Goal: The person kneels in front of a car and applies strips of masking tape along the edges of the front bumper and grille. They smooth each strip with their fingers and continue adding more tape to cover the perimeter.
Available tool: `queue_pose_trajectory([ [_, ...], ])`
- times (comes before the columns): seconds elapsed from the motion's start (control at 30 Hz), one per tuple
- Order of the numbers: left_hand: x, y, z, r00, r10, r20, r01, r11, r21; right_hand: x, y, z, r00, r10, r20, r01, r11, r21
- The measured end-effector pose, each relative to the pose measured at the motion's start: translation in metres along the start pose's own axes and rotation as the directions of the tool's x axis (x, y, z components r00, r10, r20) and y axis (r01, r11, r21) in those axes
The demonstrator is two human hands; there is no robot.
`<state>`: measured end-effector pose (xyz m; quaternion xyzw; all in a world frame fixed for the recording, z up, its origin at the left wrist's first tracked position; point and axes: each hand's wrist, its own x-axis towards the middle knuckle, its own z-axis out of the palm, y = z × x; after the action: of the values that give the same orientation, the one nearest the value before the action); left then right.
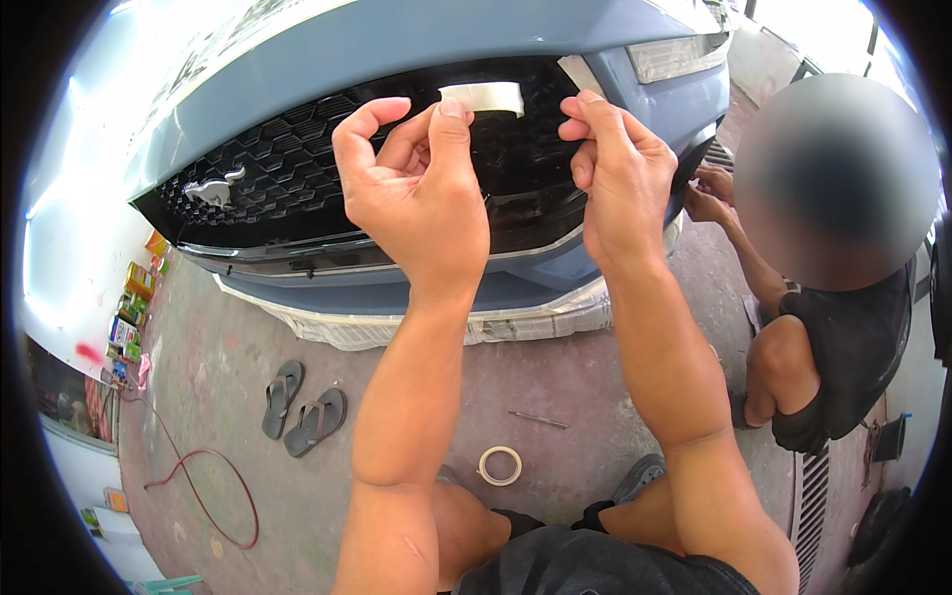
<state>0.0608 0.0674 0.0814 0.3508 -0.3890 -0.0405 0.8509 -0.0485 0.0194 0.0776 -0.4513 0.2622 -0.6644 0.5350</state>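
Observation:
A short strip of pale masking tape is pinched at its left end by my left hand, and its free right end curls down. My right hand is closed, thumb against fingers, on the lower end of a second strip of masking tape. That strip reaches up to the grille's upper right corner; whether it sticks there I cannot tell. Both hands are raised in front of the black honeycomb grille of a blue-grey car front. The grille carries a silver horse emblem.
On the floor lie a tape roll, a thin pen-like tool, black flip-flops and a red hose. Newspaper masking skirts the bumper. At right a person crouches, hands by the car's corner. Cans line the left wall.

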Motion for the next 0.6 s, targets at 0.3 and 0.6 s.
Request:
queue_pose_trajectory([
  [0.3, -0.011, -0.004, -0.008, 0.962, 0.249, 0.114, -0.272, 0.924, 0.271, -0.019, -0.002, -0.010, 0.921, -0.318, 0.225, 0.348, 0.931, -0.110],
  [0.6, -0.015, -0.007, -0.007, 0.959, 0.240, 0.152, -0.268, 0.943, 0.197, -0.019, 0.006, -0.018, 0.942, -0.290, 0.171, 0.321, 0.927, -0.192],
])
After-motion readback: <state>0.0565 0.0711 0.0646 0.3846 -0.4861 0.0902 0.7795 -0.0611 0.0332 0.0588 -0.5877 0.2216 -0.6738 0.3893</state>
